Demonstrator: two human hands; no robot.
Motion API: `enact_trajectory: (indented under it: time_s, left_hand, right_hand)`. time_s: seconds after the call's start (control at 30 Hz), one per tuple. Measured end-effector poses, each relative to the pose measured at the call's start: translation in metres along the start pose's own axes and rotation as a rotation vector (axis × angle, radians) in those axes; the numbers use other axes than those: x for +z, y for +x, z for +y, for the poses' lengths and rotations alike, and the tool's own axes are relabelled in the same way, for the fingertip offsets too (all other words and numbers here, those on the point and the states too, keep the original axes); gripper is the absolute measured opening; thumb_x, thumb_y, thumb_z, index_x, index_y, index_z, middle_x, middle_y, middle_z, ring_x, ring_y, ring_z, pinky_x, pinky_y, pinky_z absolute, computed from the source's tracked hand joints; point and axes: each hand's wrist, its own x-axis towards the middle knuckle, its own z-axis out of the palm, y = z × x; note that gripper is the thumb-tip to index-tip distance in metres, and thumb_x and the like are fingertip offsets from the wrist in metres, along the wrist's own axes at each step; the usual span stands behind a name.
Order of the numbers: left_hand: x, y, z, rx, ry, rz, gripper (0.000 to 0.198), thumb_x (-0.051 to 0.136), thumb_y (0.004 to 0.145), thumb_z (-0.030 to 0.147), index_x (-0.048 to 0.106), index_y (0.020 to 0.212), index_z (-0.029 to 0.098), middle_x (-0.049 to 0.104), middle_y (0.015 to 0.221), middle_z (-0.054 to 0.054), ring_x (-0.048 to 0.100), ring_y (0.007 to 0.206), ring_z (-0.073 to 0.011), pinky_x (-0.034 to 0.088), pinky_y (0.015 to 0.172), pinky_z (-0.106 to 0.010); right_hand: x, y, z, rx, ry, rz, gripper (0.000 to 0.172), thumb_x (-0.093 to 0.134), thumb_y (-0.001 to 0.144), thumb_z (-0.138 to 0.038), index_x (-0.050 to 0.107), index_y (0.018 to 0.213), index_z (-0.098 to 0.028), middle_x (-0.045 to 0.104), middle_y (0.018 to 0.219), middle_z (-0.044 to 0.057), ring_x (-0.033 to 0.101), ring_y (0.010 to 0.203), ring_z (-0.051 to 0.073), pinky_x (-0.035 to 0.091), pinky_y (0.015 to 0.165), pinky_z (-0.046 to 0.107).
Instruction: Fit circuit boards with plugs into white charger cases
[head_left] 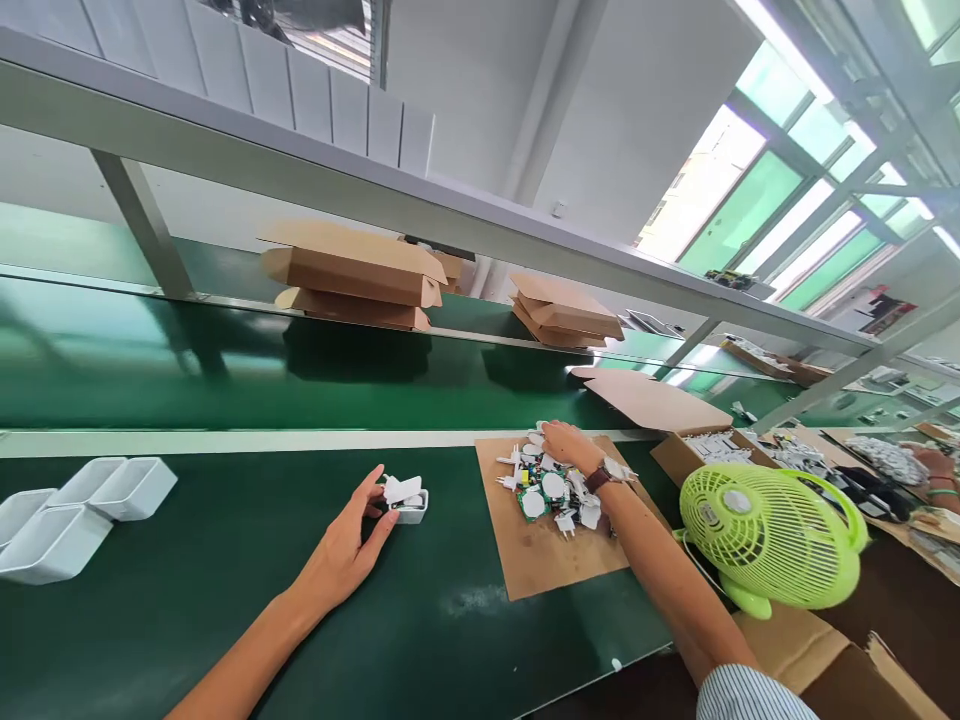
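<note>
My left hand (352,535) has its thumb and fingers around a small white box (412,516) on the green work surface. White plastic pieces (403,490) lie in the box and stick up over its rim. On the right, my right hand (572,447), with a dark watch strap at the wrist, reaches to the far edge of a pile of parts. Its fingers are bent down at the white pieces there, and what they grip is partly hidden. Green round circuit boards (533,503) and white plugs (566,523) make up the pile on a cardboard sheet (536,570).
Several white boxes (64,540) stand at the left. A lime-green fan (772,535) is beside my right forearm, near an open carton (679,460) of white parts. Folded brown cartons (360,270) lie behind, under a shelf rail (480,215). Another person's arm (941,480) shows at far right.
</note>
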Motion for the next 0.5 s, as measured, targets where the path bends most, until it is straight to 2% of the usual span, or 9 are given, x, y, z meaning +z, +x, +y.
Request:
enact_trajectory:
  time_s: [0.07,0.1,0.2,0.27,0.37,0.5]
  left_hand:
    - [0.0,-0.001,0.002,0.011,-0.004,-0.022,0.062,0.049,0.099,0.045,0.033,0.155,0.026,0.067,0.126,-0.01,0.07,0.101,-0.022,0.059,0.091,-0.039]
    - [-0.001,-0.002,0.003,0.019,-0.008,-0.028,0.062,0.051,0.098,0.042,0.033,0.155,0.025,0.066,0.127,-0.011,0.07,0.102,-0.0219,0.058,0.092,-0.039]
    - [-0.001,-0.003,0.003,0.047,-0.022,-0.017,0.067,0.055,0.094,0.034,0.031,0.156,0.025,0.065,0.128,-0.011,0.068,0.105,-0.0216,0.056,0.099,-0.041]
    - [-0.002,-0.004,0.003,0.066,-0.029,-0.008,0.068,0.056,0.093,0.032,0.03,0.156,0.025,0.064,0.128,-0.01,0.067,0.106,-0.0214,0.054,0.102,-0.042]
    - [-0.001,-0.005,0.003,0.06,-0.036,-0.007,0.067,0.056,0.093,0.034,0.032,0.154,0.025,0.064,0.127,-0.01,0.066,0.108,-0.0215,0.054,0.103,-0.043]
    - [0.0,-0.004,0.002,0.02,-0.038,-0.017,0.066,0.058,0.093,0.035,0.034,0.153,0.025,0.065,0.123,-0.008,0.067,0.109,-0.0221,0.053,0.105,-0.043]
  right_hand:
    - [0.009,-0.009,-0.024,-0.065,0.041,0.059,0.026,0.048,0.103,-0.021,0.066,0.119,-0.014,0.066,0.125,0.017,0.062,0.119,0.029,0.048,0.105,0.045]
    - [0.017,-0.014,-0.039,-0.155,0.103,0.087,0.026,0.047,0.103,-0.022,0.067,0.119,-0.017,0.067,0.126,0.015,0.062,0.12,0.027,0.048,0.106,0.042]
    - [0.048,-0.028,-0.092,-0.611,0.433,0.165,0.028,0.056,0.101,-0.028,0.065,0.127,-0.025,0.065,0.135,0.009,0.062,0.124,0.023,0.049,0.109,0.039]
    - [0.068,-0.033,-0.124,-0.846,0.625,0.228,0.039,0.062,0.098,-0.029,0.059,0.136,-0.025,0.058,0.144,0.011,0.06,0.129,0.023,0.049,0.11,0.04]
    - [0.088,-0.029,-0.156,-0.912,0.73,0.326,0.041,0.061,0.099,-0.027,0.056,0.139,-0.024,0.059,0.142,0.013,0.061,0.127,0.022,0.053,0.106,0.04]
    - [0.105,-0.019,-0.167,-0.873,0.786,0.485,0.031,0.056,0.101,-0.024,0.06,0.131,-0.025,0.066,0.129,0.011,0.067,0.117,0.022,0.057,0.1,0.038]
